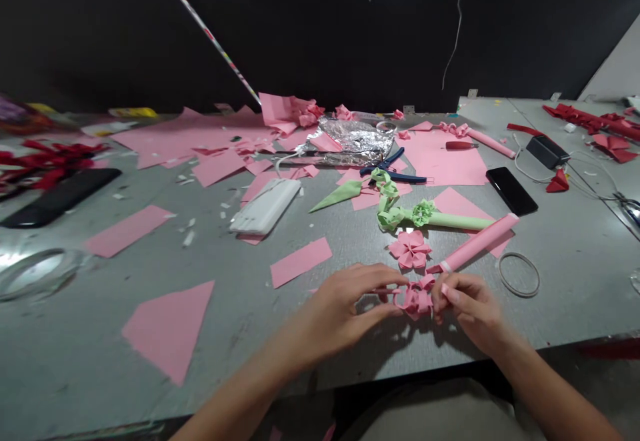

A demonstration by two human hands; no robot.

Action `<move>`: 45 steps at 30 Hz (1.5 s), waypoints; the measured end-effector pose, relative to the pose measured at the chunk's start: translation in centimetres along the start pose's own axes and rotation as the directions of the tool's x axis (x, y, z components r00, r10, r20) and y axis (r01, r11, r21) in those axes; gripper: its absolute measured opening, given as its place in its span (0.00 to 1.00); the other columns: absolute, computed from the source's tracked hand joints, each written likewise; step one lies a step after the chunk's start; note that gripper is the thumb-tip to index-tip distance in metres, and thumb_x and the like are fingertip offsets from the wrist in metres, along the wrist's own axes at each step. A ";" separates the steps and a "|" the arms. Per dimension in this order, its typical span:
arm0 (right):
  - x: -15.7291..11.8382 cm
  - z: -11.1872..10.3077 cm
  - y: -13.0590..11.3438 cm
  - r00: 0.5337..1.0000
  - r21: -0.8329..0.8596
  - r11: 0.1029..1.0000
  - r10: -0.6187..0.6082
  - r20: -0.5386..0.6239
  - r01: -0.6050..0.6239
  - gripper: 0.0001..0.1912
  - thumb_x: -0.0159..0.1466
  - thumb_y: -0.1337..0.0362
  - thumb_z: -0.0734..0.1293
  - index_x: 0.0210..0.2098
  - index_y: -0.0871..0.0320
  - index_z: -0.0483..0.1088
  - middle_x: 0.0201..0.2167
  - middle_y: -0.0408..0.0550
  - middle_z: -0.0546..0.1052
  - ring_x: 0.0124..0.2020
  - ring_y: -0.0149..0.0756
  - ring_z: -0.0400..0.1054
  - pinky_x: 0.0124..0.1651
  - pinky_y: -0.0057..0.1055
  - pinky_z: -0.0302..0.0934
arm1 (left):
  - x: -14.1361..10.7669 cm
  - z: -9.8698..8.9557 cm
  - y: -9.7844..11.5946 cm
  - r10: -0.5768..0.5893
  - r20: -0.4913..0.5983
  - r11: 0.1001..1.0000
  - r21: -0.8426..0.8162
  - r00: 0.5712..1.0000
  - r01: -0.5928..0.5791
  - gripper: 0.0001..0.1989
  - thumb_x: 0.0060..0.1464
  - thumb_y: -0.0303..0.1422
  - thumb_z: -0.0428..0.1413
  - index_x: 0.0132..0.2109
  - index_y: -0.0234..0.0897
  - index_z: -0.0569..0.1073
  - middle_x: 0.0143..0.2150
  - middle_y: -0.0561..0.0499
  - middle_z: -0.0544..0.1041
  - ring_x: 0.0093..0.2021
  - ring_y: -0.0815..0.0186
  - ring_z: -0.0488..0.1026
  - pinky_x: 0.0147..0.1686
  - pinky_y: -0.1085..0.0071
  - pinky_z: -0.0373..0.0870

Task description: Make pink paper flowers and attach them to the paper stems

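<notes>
A curled, looped pink paper flower piece [418, 299] is near the table's front edge between my two hands. My left hand [350, 299] grips its left side between thumb and fingers. At its right side, my right hand [466, 302] is closed, with thumb and forefinger pinched at a small pink bit of the paper. Just behind them lies a flat pink paper flower [411, 249]. A rolled pink paper tube [475, 244] slants away to the right. Farther back sits a green paper tube [457, 221] with green curled paper [387, 194] at its left end.
Flat pink paper pieces [301, 261] are scattered across the grey table [240, 334]. A white power bank [267, 206], blue-handled pliers [395, 173], crumpled foil [357, 139], a black phone [511, 190], a tape ring [519, 274] and a black adapter [547, 152] lie about. A dark wall panel [350, 34] rises behind.
</notes>
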State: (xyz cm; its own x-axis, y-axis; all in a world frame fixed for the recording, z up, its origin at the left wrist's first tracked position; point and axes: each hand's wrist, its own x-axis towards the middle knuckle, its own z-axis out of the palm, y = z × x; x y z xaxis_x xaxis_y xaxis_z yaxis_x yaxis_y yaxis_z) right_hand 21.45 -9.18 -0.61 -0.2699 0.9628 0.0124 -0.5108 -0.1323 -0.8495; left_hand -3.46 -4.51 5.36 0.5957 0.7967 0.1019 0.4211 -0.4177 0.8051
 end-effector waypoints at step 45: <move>-0.7 -1.2 0.6 0.998 -0.285 0.959 -0.032 -0.057 0.015 0.19 0.74 0.55 0.72 0.28 0.57 0.72 0.25 0.42 0.70 0.29 0.33 0.62 0.35 0.33 0.54 | -2.1 -0.7 -1.0 -0.181 0.264 0.899 0.434 0.947 0.051 0.33 0.58 0.23 0.60 0.68 0.48 0.73 0.61 0.44 0.78 0.59 0.49 0.76 0.55 0.55 0.73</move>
State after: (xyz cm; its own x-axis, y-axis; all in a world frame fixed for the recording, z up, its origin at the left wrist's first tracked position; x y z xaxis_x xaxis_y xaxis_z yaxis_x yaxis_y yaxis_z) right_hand 22.31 -9.65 -1.78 -0.2059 0.9785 0.0096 -0.2613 -0.0455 -0.9642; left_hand -5.58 -5.49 4.78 0.6684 0.7155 -0.2033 0.7062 -0.5246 0.4755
